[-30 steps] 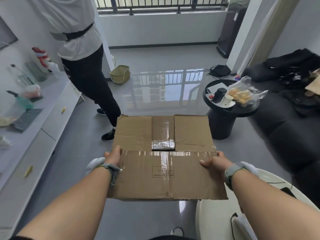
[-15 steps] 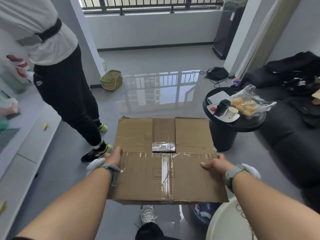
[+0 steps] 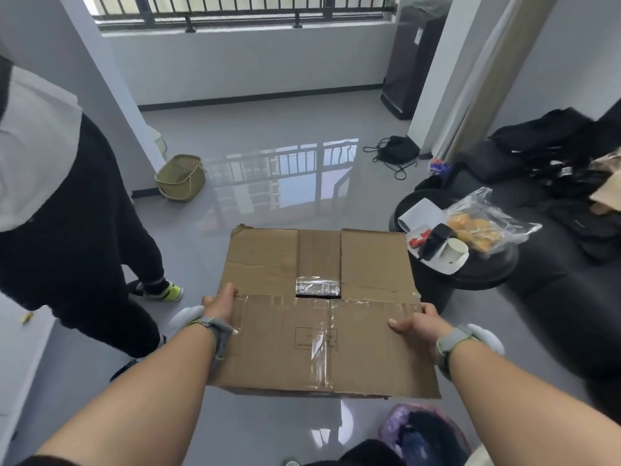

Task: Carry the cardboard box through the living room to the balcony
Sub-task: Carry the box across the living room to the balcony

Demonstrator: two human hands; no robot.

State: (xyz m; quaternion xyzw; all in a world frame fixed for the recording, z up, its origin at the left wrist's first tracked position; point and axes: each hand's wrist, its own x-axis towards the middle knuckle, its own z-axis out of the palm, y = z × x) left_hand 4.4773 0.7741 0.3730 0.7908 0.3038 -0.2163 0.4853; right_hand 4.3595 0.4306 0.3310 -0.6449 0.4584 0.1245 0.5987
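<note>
Corrugated brown cardboard box, flaps taped with glossy clear strips, is riding at waist height between us, above glossy grey floor. Our left hand and right hand are clamping its side edges, fingers curled under. We are judging mid-carry: next, steering between the bystander and round black table toward the balcony railing.

Bright daylight enters from the balcony railing ahead; glossy floor mirrors it with glare. Edges bow from wide-angle distortion; left-side person slightly blurred.
</note>
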